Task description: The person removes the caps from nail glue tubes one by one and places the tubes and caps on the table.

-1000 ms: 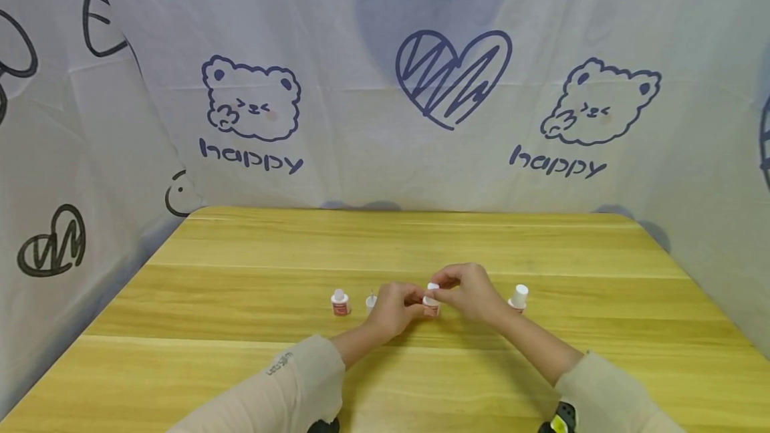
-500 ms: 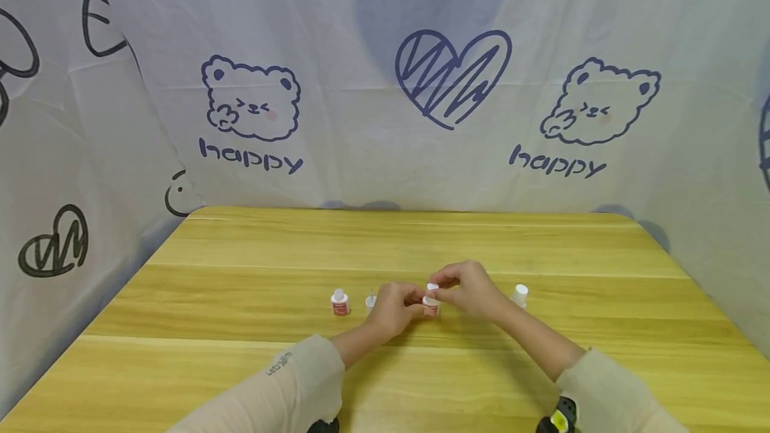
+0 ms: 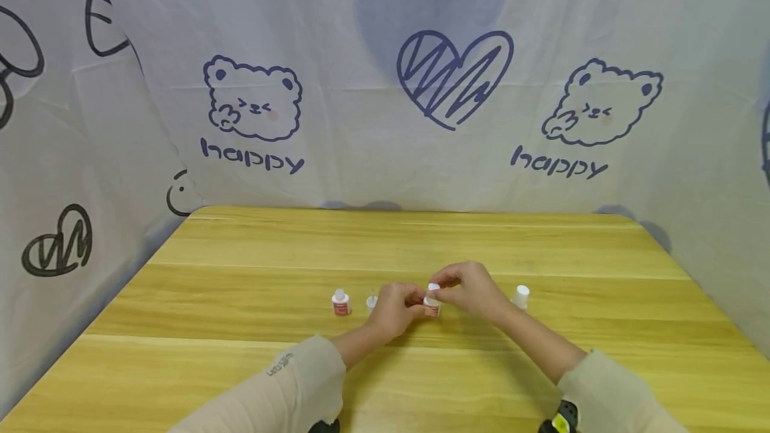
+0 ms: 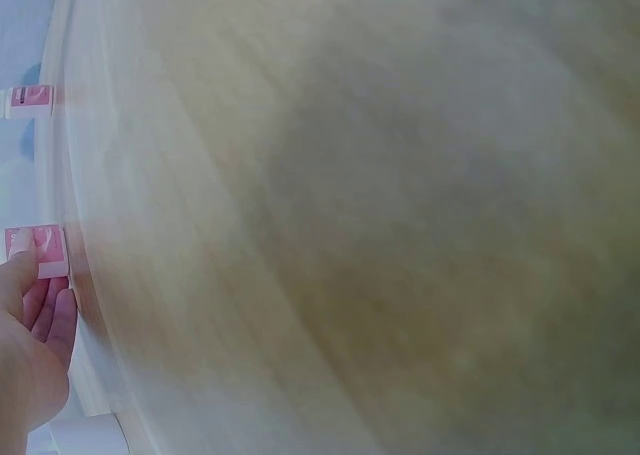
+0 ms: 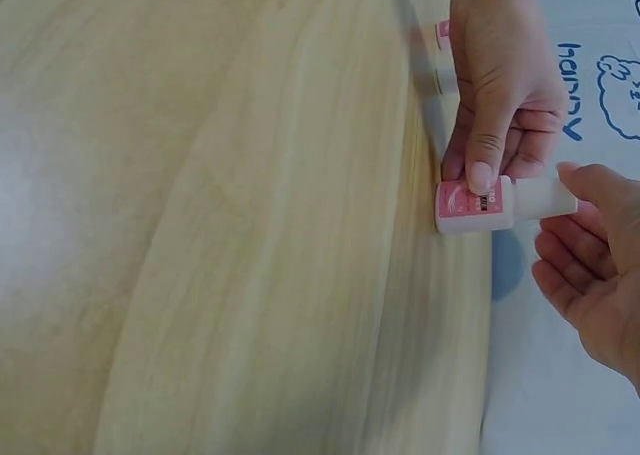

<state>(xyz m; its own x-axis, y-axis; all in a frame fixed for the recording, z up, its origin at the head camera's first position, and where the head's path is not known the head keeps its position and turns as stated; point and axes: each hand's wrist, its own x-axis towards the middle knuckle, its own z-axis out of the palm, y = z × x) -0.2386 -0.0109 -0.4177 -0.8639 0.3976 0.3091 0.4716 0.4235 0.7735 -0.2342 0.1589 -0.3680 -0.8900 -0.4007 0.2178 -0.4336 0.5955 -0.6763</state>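
My left grip, thumb and fingers clamped on a small white plastic bottle with a pinkish-red label, holds it upright on the yellow wood-grain counter, while my right grip pinches the white cylindrical cap at its top. To the left stands a second red-labelled white bottle; a white piece with a thin tip sits partly hidden beside my left grip; a white-capped container stands beyond my right forearm.

Hazy, blurred left wrist view
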